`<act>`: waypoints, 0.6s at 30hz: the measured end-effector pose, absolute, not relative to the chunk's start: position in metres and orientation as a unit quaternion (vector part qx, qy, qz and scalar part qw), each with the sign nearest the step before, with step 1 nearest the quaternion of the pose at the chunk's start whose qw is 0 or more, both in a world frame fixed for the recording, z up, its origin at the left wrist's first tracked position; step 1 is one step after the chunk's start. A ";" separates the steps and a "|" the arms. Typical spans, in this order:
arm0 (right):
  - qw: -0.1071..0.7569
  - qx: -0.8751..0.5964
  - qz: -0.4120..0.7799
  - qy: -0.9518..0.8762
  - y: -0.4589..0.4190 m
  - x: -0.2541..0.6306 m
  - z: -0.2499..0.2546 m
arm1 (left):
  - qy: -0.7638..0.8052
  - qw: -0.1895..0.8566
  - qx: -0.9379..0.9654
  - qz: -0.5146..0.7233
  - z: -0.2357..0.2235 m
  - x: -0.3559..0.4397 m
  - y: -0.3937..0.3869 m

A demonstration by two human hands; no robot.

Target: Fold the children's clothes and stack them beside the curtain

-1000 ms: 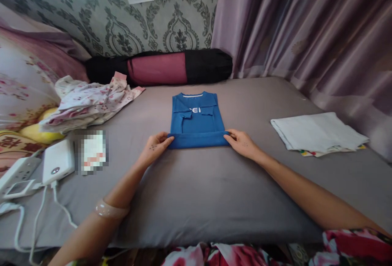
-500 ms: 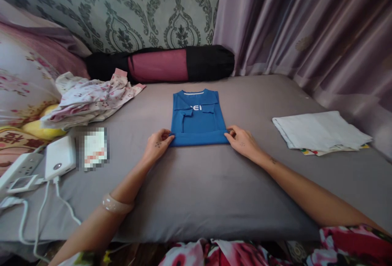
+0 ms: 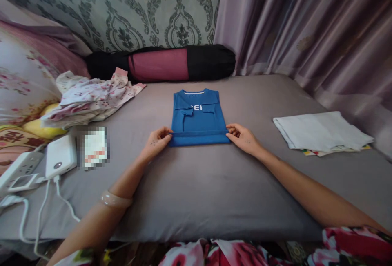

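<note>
A blue long-sleeved shirt lies flat on the bed, its collar away from me and both sleeves folded in over the front, partly covering white letters. Its lower end is turned up in a band along the near edge. My left hand pinches the left end of this band between thumb and fingers. At the right end, my right hand pinches the band in the same way.
Grey sheet covers the bed. Folded white cloth lies right; floral clothes lie left. Nearer left are a white power bank, a power strip and cables. A black and pink long bag lines the wall.
Both hands have shifted slightly outward, still at the band's ends. The band's upper edge now shows as a raised lip. The rest of the shirt lies as before.
</note>
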State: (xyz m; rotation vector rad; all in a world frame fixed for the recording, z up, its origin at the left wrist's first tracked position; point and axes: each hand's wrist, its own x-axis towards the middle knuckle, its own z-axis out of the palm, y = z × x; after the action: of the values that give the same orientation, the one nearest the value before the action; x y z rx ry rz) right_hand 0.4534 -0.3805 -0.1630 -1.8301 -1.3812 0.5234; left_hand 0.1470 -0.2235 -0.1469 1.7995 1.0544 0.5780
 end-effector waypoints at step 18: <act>0.105 -0.607 0.030 -0.788 -0.380 0.384 -0.143 | 0.273 0.054 0.952 0.128 -0.151 0.191 -0.261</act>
State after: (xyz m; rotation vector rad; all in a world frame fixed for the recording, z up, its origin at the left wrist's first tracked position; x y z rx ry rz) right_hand 0.3836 -0.3800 -0.1433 -1.7883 -2.3220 0.0882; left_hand 0.1905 -0.2605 -0.1505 2.8911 0.8287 0.3895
